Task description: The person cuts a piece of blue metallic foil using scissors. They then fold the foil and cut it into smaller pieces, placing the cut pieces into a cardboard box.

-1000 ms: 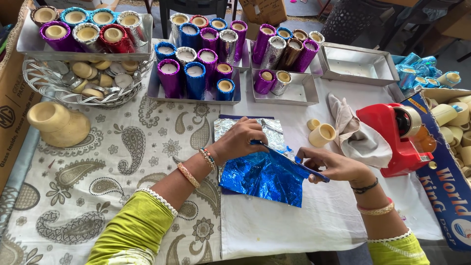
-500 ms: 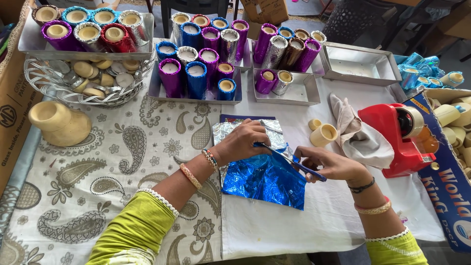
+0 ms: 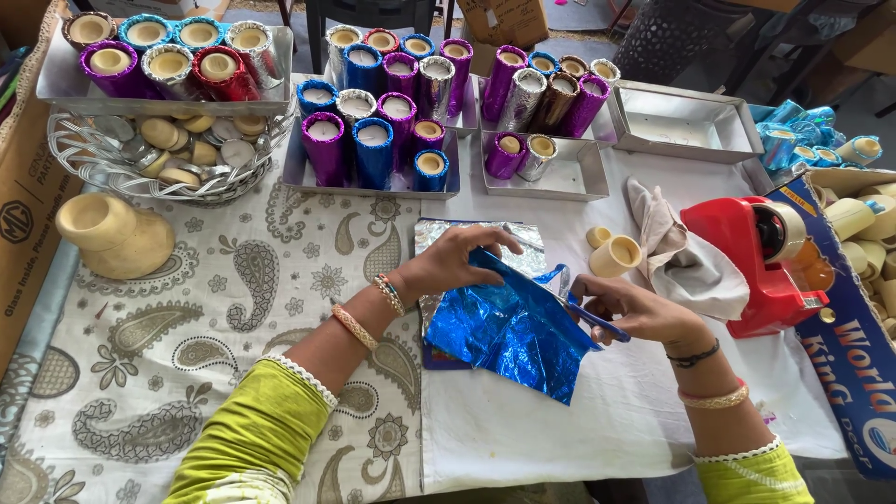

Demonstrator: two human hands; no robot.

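A cloth-covered table [image 3: 233, 308] carries trays of foil-wrapped cups. Blue foil [image 3: 509, 331] lies at its middle over silver foil [image 3: 439, 233]. The left hand [image 3: 448, 266] pins the blue sheet flat, fingers spread; the right hand [image 3: 635, 313] closes on scissors [image 3: 597, 322] (blades mostly hidden). Keeping the sheet taut should give a straight cut.

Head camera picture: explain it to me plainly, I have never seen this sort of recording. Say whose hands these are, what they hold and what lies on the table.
The camera sits on a person's head and looks down at their own two bare hands. The left hand presses on a sheet of blue foil that lies over silver foil. The right hand has scissors in its grip, at the foil's edge. On the table stand metal trays of foil-wrapped cups, a wire basket, a plain cup, a cloth and a red tape dispenser.
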